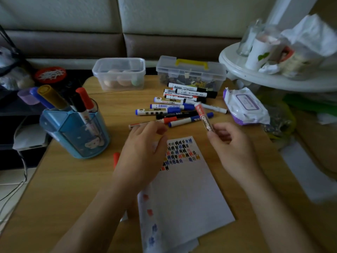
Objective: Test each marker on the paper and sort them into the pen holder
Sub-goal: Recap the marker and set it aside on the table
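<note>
Marker [203,115], likely light, stiff and slick, stood tilted above the bench [73,189], pinched at its lower end by the right grip [235,152]; mid-barrel seemed surer. The left grip [144,154] lay loosely curled on the paper [182,198].

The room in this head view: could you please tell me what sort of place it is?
Probably a home living room: a small wooden table stands before a cushioned sofa, with a clear food box and a pack of wet wipes on it.
</note>
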